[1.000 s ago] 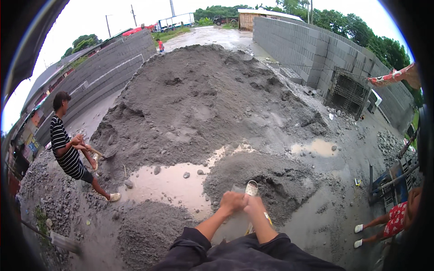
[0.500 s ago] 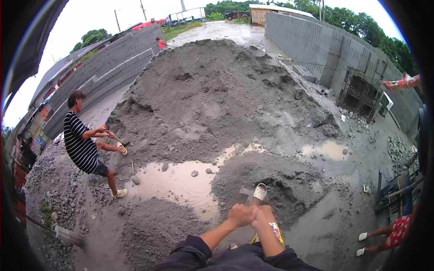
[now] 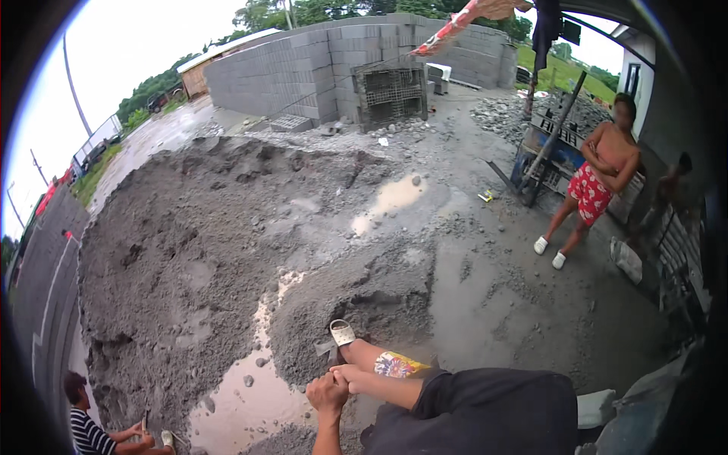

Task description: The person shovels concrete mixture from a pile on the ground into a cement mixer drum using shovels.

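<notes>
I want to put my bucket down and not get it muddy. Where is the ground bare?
Free: the flat grey ground between the small sand mound and the standing person's white shoes. Crowded or wet: the big sand pile, the brown puddle beside the clasped hands, and the rubble by the block wall.

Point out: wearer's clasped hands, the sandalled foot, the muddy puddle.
clasped hands [image 3: 334,385]: head view, on the knuckles where both hands meet.
sandalled foot [image 3: 343,334]: head view, on the pale sandal strap.
muddy puddle [image 3: 243,406]: head view, on the brown water surface.

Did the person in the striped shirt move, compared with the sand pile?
Cannot tell: the camera turned. The person in the striped shirt is still at the sand pile edge.
</notes>
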`<state>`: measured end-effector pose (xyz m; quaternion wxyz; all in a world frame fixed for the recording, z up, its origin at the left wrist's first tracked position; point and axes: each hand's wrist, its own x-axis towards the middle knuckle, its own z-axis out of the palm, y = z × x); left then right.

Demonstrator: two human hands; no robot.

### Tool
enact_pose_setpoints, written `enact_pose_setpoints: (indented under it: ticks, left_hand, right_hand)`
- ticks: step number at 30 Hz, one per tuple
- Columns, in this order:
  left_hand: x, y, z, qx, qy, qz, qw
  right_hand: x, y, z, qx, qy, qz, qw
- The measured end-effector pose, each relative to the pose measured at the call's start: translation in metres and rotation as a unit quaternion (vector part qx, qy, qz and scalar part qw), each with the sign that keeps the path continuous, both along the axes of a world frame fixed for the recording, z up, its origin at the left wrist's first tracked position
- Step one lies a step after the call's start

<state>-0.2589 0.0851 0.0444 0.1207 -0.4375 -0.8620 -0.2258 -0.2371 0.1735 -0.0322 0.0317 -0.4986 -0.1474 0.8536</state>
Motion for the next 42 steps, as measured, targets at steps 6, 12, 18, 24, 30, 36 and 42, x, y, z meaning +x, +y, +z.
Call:
enact_pose_setpoints:
  ticks: [6,12,18,24,30,36,42]
  left_hand:
    - [0.003,0.032,0.004,0.024,0.020,-0.034,0.999]
    - [-0.006,0.024,0.004,0.006,0.020,-0.004,1.000]
    - [-0.024,0.028,0.008,0.055,0.015,-0.075,0.996]
    - [-0.029,0.013,0.012,0.057,0.010,-0.038,0.998]
    - [-0.028,0.010,0.006,0.085,0.039,-0.050,0.994]
    - [-0.024,-0.010,0.000,0.021,-0.043,-0.077,0.996]
    - [-0.002,-0.020,0.009,-0.179,-0.214,-0.053,0.959]
  right_hand:
    - [0.010,0.029,0.011,-0.003,-0.020,-0.052,0.998]
    - [-0.004,0.025,-0.022,-0.040,0.029,-0.024,0.998]
    - [0.014,0.037,-0.037,-0.058,0.128,0.008,0.990]
    - [0.013,0.031,-0.038,-0.073,0.091,0.038,0.992]
    - [0.015,0.026,-0.018,-0.024,0.025,0.023,0.999]
    - [0.024,0.005,-0.041,-0.030,0.025,0.010,0.999]
    - [0.045,-0.022,-0.017,-0.016,0.015,-0.012,1.000]
